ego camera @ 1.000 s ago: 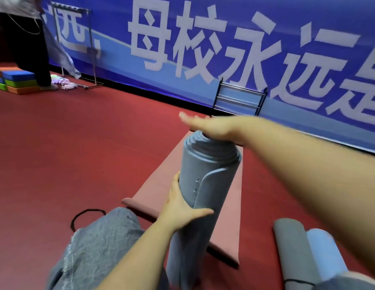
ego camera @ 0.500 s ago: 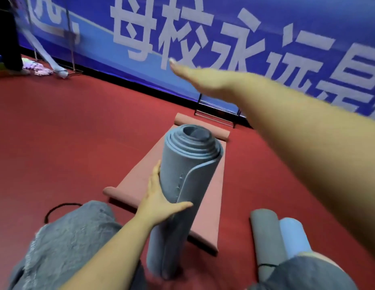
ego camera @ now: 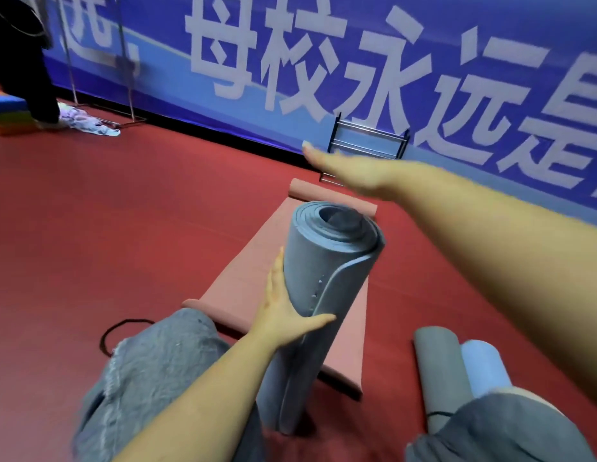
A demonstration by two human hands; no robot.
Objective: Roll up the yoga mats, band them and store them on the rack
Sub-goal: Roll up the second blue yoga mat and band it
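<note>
- Grey-blue foam, rolled up: the yoga mat (ego camera: 327, 295) stands on end on the red floor (ego camera: 123, 211) between my knees, its spiral top facing up.
- My left hand (ego camera: 283, 311) grips its side, thumb across the front, fingers round the back.
- My right hand (ego camera: 350, 171) hovers flat above the roll's top, fingers straight, touching nothing.
- Behind the roll a pink mat (ego camera: 243, 288) lies unrolled.
- Two rolled mats, grey (ego camera: 440, 371) and light blue (ego camera: 483, 368), lie right of me.
- Against the blue banner (ego camera: 423, 61) stands the rack (ego camera: 367, 141).
</note>
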